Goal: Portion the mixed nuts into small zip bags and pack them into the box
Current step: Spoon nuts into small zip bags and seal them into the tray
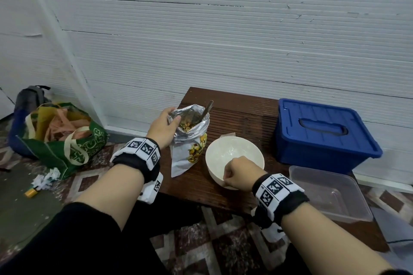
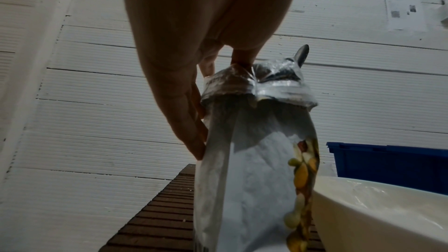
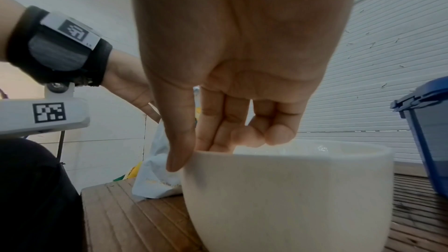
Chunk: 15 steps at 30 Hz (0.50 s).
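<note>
A silver foil bag of mixed nuts point(image 1: 190, 140) stands open on the dark slatted table point(image 1: 241, 118), with a spoon handle point(image 1: 208, 108) sticking out of it. My left hand point(image 1: 173, 116) grips the bag's folded rim on its left side. In the left wrist view the bag point(image 2: 249, 160) stands upright below my left hand point(image 2: 213, 64). A white bowl point(image 1: 234, 156) sits just right of the bag. My right hand point(image 1: 228, 176) pinches its near rim. In the right wrist view the right hand point(image 3: 194, 152) has the thumb outside the bowl point(image 3: 290, 198) and fingers inside. A closed blue box point(image 1: 321, 134) stands at the right.
A clear plastic tub point(image 1: 328, 192) sits open at the table's front right. A scrap of clear plastic point(image 1: 228, 135) shows behind the bowl. On the floor at the left are a green tote point(image 1: 60, 143), a grey backpack point(image 1: 29, 98) and crumpled paper point(image 1: 47, 178). A white wall runs behind.
</note>
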Each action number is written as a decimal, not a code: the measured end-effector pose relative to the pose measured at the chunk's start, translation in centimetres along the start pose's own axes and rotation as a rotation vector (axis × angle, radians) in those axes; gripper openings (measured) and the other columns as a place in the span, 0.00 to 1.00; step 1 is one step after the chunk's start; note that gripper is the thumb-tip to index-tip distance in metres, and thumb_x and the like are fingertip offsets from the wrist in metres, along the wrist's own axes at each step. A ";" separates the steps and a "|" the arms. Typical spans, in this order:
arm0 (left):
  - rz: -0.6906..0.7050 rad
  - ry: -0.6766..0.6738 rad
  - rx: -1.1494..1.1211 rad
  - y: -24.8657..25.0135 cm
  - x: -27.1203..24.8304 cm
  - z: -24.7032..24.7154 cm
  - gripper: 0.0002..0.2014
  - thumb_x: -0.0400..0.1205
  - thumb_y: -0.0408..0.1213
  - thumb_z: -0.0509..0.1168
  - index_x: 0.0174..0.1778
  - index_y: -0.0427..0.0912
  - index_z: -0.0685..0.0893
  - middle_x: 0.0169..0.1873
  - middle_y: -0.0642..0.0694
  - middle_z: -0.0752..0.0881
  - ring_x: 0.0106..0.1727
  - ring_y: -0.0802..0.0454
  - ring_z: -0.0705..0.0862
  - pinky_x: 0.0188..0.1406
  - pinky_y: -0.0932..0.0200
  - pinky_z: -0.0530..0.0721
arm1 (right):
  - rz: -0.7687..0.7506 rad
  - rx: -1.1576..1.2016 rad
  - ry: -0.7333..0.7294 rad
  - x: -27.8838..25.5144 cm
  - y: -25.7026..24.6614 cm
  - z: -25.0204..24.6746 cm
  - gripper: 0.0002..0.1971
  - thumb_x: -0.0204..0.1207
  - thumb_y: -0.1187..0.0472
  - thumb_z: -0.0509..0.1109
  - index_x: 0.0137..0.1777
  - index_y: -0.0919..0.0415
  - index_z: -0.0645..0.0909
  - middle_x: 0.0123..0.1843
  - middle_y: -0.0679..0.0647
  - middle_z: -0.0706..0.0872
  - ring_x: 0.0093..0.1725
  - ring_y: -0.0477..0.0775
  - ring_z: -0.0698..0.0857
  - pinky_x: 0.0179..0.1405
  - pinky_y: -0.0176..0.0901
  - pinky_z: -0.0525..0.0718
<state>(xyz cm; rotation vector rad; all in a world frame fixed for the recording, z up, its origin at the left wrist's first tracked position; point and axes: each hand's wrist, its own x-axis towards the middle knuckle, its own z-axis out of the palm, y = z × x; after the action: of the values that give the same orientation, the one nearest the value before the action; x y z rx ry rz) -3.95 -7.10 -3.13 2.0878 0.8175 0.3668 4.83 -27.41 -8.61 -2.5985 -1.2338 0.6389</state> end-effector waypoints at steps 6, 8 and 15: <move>0.008 0.010 -0.002 -0.3 0.2 0.3 0.23 0.89 0.43 0.56 0.80 0.47 0.65 0.75 0.39 0.73 0.71 0.41 0.75 0.58 0.59 0.70 | -0.003 0.075 0.002 -0.7 -0.1 0.3 0.13 0.75 0.49 0.73 0.46 0.59 0.89 0.49 0.54 0.90 0.53 0.52 0.84 0.56 0.45 0.81; 0.017 0.013 -0.008 -0.4 0.3 0.4 0.23 0.89 0.42 0.56 0.81 0.47 0.65 0.77 0.40 0.71 0.75 0.42 0.72 0.66 0.55 0.70 | 0.040 0.135 0.134 -1.4 0.2 -0.3 0.16 0.79 0.47 0.68 0.47 0.59 0.88 0.46 0.53 0.88 0.50 0.51 0.83 0.52 0.43 0.80; 0.026 0.017 0.018 -0.8 0.4 0.6 0.24 0.89 0.43 0.56 0.81 0.48 0.64 0.78 0.41 0.70 0.77 0.41 0.70 0.71 0.52 0.69 | 0.637 0.074 0.456 -4.6 6.6 -2.4 0.11 0.75 0.55 0.65 0.44 0.62 0.83 0.47 0.60 0.87 0.50 0.64 0.84 0.49 0.49 0.84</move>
<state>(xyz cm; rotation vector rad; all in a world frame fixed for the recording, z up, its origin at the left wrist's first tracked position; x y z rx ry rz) -3.62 -6.85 -4.16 2.1159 0.8070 0.3929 7.91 -35.15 -7.48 -2.8326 -0.2389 0.1420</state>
